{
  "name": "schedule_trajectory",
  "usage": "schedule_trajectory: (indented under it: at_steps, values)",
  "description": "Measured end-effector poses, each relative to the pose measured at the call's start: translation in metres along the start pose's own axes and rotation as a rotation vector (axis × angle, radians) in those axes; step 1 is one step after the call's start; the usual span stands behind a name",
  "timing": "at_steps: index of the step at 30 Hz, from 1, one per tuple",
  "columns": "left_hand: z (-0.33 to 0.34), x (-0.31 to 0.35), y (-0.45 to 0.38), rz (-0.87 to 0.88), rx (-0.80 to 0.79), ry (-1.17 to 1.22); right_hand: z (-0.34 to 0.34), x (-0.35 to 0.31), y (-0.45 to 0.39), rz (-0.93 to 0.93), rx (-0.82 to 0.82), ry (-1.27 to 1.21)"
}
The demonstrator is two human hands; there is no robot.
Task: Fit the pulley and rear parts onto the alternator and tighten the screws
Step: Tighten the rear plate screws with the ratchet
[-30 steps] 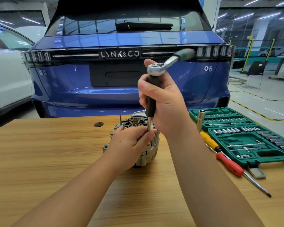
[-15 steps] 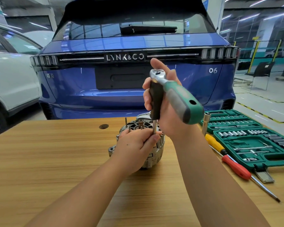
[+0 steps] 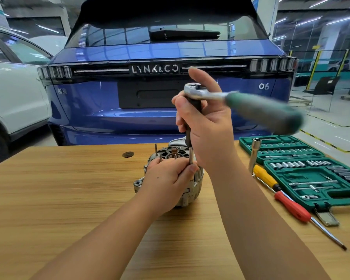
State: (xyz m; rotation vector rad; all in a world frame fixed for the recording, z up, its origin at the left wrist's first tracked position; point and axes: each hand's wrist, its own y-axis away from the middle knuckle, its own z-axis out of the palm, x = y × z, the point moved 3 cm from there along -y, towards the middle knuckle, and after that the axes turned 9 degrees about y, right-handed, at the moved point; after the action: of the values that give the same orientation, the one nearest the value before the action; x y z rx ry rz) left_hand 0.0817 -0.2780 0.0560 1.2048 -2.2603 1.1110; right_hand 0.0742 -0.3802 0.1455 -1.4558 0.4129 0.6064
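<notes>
Alternator (image 3: 192,188): stands on the worktop (image 3: 59,199) with its rear face up, studs and the shaft end sticking out of the top.
Left hand (image 3: 168,182): lies over the near side of the alternator; its grip pinches the thin metal shaft of the driver (image 3: 191,154) just above the housing.
Right hand (image 3: 208,126): its grip is curled round the driver's black handle, holding it upright, forefinger raised behind the ratchet head.
Ratchet (image 3: 240,102): its chrome head sits on top of the driver; the green handle points right and is blurred.
Socket set (image 3: 311,170): open green case on the worktop to the right, well apart from the alternator.
Screwdrivers: a yellow one (image 3: 265,175) and a red one (image 3: 293,206) lie just beside the case, crossing each other.
Socket (image 3: 254,154): a long one stands upright by the case's left edge.
Behind: a blue car (image 3: 109,102) close to the worktop's far edge, a white car (image 3: 12,93) to the left.
</notes>
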Motion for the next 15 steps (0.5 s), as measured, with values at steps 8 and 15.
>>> schedule_trajectory:
  at_steps: [8,15]
  values:
    - [-0.001,0.002,0.001,0.007,-0.028,0.062,-0.004,0.000,-0.001,0.160,-0.101,-0.301]
    - [0.001,-0.001,0.002,0.040,-0.009,-0.019,-0.008,-0.001,-0.002,0.176,0.224,0.024]
